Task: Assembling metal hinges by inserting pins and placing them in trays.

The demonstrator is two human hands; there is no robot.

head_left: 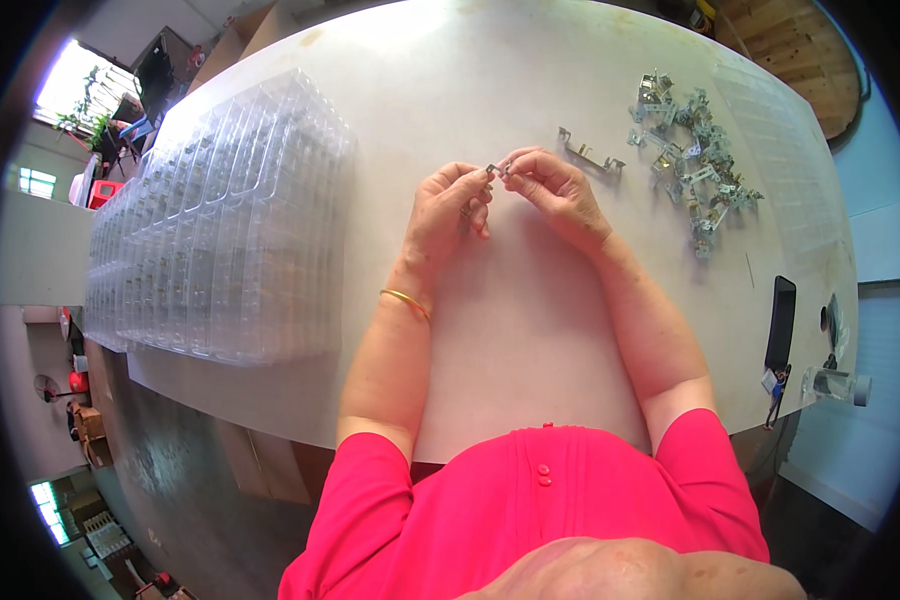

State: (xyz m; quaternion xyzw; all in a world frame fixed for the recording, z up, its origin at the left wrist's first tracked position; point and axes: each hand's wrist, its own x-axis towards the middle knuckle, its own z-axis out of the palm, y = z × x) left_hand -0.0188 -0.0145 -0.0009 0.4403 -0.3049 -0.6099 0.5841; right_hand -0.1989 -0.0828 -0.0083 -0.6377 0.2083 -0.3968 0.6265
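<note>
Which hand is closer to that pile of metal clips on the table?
Right. The right hand is beside the pile of metal clips, with one loose clip lying between them. The left hand is farther away, on the far side of the right hand.

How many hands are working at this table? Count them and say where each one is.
2. The left hand and the right hand meet above the middle of the white table, fingertips pinching a small metal piece between them. No other person's hands show.
</note>
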